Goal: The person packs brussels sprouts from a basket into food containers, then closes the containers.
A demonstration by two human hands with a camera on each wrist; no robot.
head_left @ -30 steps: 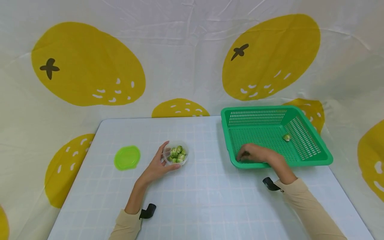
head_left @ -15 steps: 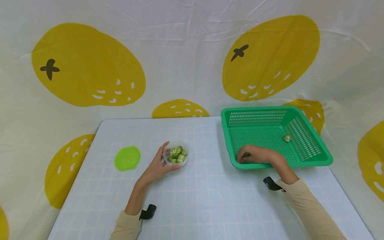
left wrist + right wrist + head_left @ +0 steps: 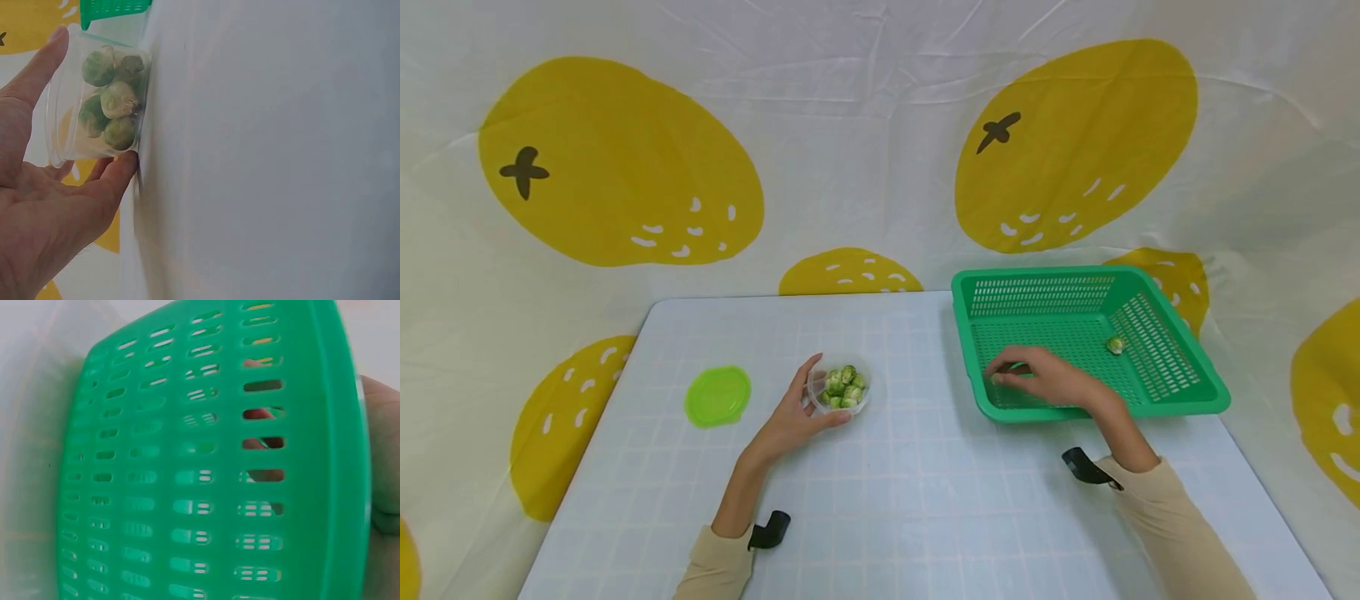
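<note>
My left hand [image 3: 797, 410] holds a clear round plastic tub [image 3: 817, 406] by its side, thumb at the front and fingers behind. Several Brussels sprouts [image 3: 119, 99] lie inside this tub, which stands on the table in the left wrist view. Over the near left corner of a green plastic basket [image 3: 1090, 410] is my right hand [image 3: 1048, 375], its thumb and forefinger close together. Whether anything sits between those fingertips is too small to make out. In the right wrist view the basket's wall hides most of them. A single Brussels sprout [image 3: 1116, 345] lies at the basket's right side.
A bright green lid [image 3: 718, 396] lies flat on the table [image 3: 880, 517], left of the tub. Behind the table hangs a white sheet [image 3: 857, 167] printed with yellow fruit. The basket's raised slotted walls surround the space under my right hand.
My right hand has lifted a little from the basket's near left corner, and its thumb and forefinger now show. The left hand and the tub stay in place.
</note>
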